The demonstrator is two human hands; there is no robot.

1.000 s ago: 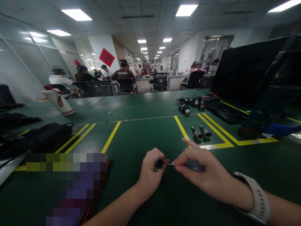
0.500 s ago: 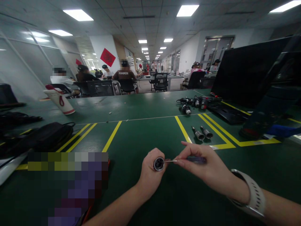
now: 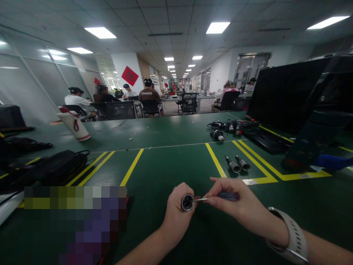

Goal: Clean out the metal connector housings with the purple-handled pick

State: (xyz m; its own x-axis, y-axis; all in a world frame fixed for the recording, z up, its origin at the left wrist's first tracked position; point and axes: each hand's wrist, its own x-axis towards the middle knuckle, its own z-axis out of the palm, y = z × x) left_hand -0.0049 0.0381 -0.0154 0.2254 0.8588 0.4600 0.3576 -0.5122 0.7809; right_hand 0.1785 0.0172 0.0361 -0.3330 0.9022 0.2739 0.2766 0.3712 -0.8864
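My left hand (image 3: 176, 211) is closed around a hollow metal cylinder (image 3: 184, 207), its round open end turned up toward me. Most of the cylinder is hidden in the fist. In my right hand (image 3: 239, 206) is a screwdriver (image 3: 227, 196) with a dark translucent handle, pinched between thumb and fingers. Its thin shaft points left and meets the side of the cylinder near the rim; where the tip sits I cannot make out. Two similar metal cylinders with narrow stems (image 3: 234, 165) (image 3: 243, 163) lie side by side beyond my right hand.
Dark electrical parts with cables (image 3: 220, 135) lie farther back on the green table (image 3: 165, 162). A monitor (image 3: 286, 92) and a dark bottle (image 3: 311, 143) stand at right. At left are a white cup (image 3: 75, 127) and a black bag (image 3: 60, 165). Several people sit beyond.
The whole view has shifted down a little as the head tilted up. Both hands keep their holds, with the screwdriver still against the cylinder.
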